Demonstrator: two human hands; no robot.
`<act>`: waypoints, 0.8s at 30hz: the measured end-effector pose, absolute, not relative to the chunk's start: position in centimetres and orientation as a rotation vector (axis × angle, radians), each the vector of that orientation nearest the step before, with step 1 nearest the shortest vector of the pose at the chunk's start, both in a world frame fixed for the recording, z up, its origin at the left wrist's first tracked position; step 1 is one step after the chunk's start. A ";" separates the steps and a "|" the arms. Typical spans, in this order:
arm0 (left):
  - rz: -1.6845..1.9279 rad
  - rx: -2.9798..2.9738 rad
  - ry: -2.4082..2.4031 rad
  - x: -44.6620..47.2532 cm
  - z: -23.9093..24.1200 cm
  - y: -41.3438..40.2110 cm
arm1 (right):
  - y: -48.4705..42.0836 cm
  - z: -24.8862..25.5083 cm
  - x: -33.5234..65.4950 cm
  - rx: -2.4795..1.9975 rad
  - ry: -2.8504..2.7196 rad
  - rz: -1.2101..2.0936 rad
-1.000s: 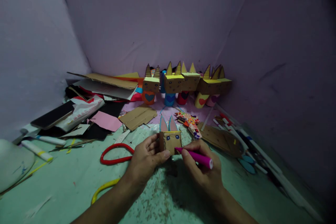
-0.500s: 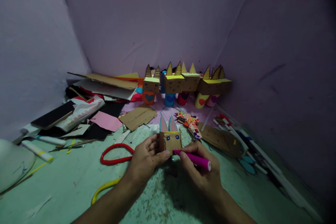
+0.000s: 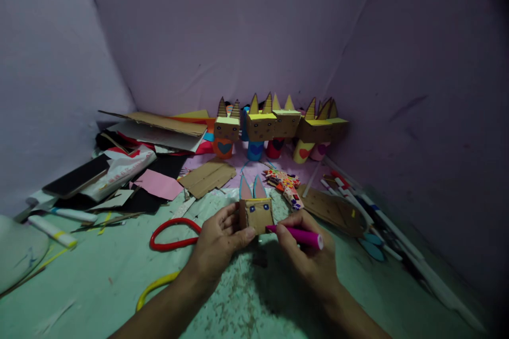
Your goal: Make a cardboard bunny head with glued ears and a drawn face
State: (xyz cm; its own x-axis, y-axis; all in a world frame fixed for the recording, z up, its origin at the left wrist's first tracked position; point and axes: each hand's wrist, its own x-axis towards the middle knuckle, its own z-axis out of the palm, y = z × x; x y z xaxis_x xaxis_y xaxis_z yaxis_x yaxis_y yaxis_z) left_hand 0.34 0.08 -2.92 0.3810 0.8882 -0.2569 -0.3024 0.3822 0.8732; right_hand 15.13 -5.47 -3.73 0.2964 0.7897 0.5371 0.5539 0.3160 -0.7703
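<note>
My left hand [image 3: 222,238] grips a small cardboard animal head [image 3: 258,216] by its left side and lower edge. Two blue-edged pink ears stand up from its top, and two dark blue eyes are drawn on its front. In my right hand [image 3: 308,243] is a magenta marker [image 3: 300,235], held like a pen. Its tip is at the lower right of the head's front face; whether it touches the cardboard I cannot tell. Just left of my left hand lies a scissors handle, with a red loop [image 3: 175,248] and a yellow loop [image 3: 153,286] showing.
Several finished cardboard animals [image 3: 260,126] on coloured tubes stand along the back wall. Cardboard and paper sheets [image 3: 159,123] are piled at the left. Cardboard scraps [image 3: 209,177], a flower-patterned piece [image 3: 287,186] and markers [image 3: 51,230] lie around the green tabletop [image 3: 107,270].
The marker tip has shifted slightly right, away from the middle of the head's lower face. My left hand keeps its hold, and the whole view has shifted a little.
</note>
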 end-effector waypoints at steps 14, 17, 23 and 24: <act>0.893 0.827 0.879 0.4 -2.8 0.0 | -5.3 -3.8 15.0 -1.337 -1.377 0.226; 0.893 0.832 0.874 0.4 -2.6 -0.1 | -5.3 -3.8 14.9 -1.312 -1.411 0.236; 0.899 0.825 0.895 0.4 -2.6 0.0 | -5.5 -3.6 14.8 -1.316 -1.444 0.255; 0.900 0.825 0.896 0.4 -2.7 0.0 | -5.5 -3.6 14.8 -1.318 -1.445 0.256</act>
